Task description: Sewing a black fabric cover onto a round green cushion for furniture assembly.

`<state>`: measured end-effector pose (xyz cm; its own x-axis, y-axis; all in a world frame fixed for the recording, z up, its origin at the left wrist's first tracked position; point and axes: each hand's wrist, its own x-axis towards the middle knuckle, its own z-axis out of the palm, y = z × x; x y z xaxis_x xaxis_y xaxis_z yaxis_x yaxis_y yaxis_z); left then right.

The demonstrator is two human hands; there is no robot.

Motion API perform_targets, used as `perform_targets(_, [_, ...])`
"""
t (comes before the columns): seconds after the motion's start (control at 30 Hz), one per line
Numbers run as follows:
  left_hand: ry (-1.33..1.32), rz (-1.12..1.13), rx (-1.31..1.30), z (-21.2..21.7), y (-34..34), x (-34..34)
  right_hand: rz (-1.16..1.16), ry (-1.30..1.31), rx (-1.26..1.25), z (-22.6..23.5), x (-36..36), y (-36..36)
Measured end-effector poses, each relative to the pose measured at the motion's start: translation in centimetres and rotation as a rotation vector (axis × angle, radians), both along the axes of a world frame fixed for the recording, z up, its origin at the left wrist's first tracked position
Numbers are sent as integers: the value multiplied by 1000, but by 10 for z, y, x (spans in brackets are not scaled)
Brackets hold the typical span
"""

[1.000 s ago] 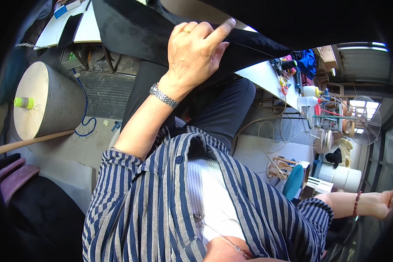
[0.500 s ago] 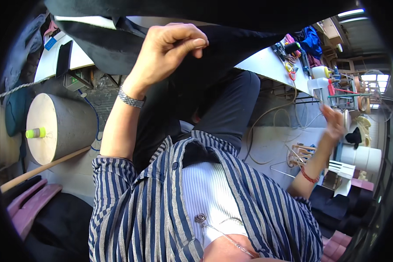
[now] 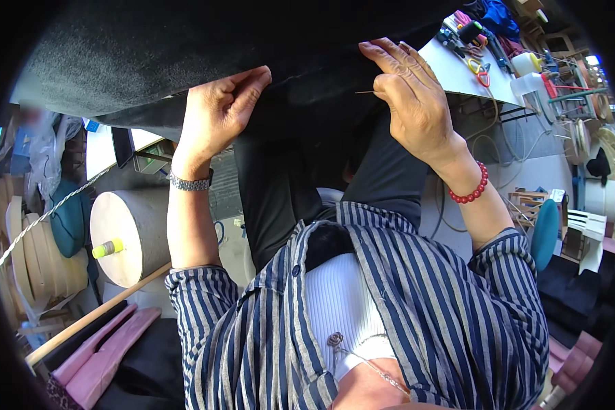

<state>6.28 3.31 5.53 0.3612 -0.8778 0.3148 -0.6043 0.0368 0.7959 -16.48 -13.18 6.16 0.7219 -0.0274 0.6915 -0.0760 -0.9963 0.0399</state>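
Note:
A large piece of black fabric (image 3: 137, 61) with a fuzzy surface fills the upper part of the view above my lap. At its lower edge my left hand (image 3: 222, 113) is closed, thumb and fingers pinching the cloth. My right hand (image 3: 417, 99) is raised at the right of the fabric, its longer fingertips against the dark cloth. From between its thumb and fingers a thin needle (image 3: 365, 92) sticks out to the left. Whether thread runs from the needle I cannot tell.
A white table (image 3: 451, 72) at the upper right bears scissors (image 3: 480, 72) and other tools. On the left stand a big pale roll (image 3: 126, 232) and a wooden pole (image 3: 96, 314), with pink pieces (image 3: 109, 348) below. A twisted rope (image 3: 55, 208) crosses the left side.
My right hand has come in from the far right to the fabric, and the needle now shows in it. The black fabric has come lower over my left hand, which now pinches its edge.

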Motion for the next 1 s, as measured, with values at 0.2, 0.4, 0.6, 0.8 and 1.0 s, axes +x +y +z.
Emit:
perform_targets(0.2, [-29,35,33,2,3,2,9,-41,-9,-5,5,-2])
perform_targets(0.4, [-35,61,48,-1,2,3,10,-74,-23,-8,7,-3])
perform_targets(0.6, [175,19,5,-1,0,11,65,-82,37,2,9,9])
perform_targets(0.8, [-47,2,-35,-3,1,7,113,68,-68,-1,23,18])
perform_targets(1.0, [-181,19,-20,-7,-1,6,81,15,-95,-10,26,17])
